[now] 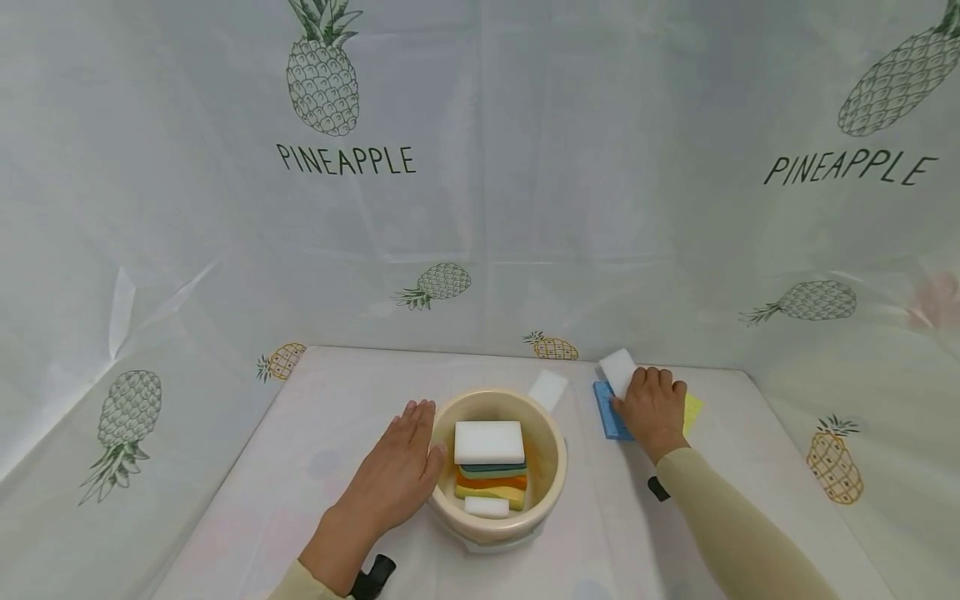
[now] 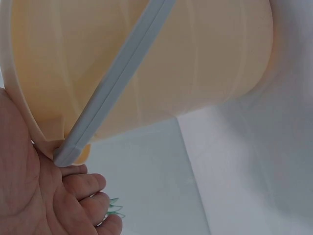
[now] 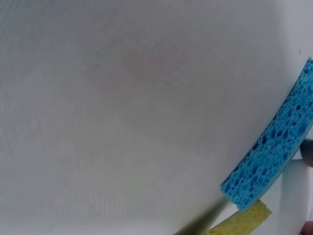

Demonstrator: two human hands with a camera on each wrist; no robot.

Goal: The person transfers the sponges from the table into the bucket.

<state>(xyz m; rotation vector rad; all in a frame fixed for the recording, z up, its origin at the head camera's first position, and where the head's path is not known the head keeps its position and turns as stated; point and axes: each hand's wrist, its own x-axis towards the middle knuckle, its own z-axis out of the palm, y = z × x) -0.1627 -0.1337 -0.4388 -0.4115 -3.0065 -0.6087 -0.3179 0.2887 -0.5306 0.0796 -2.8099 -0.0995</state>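
A cream bucket (image 1: 557, 467) stands on the table with a pile of sponges inside, a white sponge (image 1: 489, 442) on top. My left hand (image 1: 401, 467) rests its palm side against the bucket's left rim, fingers straight. In the left wrist view, that hand (image 2: 54, 196) lies by the rim where the grey bucket handle (image 2: 117, 83) joins. To the right of the bucket, my right hand (image 1: 654, 410) pinches a tilted white sponge (image 1: 618, 371). Under and beside it are a blue sponge (image 3: 274, 147) and a yellow sponge (image 3: 242, 220), the latter partly hidden by the hand.
Behind the bucket's right rim, a flat white piece (image 1: 548, 390) lies on the table. The white table (image 1: 330, 392) ends at a curtain (image 1: 570, 208) printed with pineapples, which hangs behind and at both sides.
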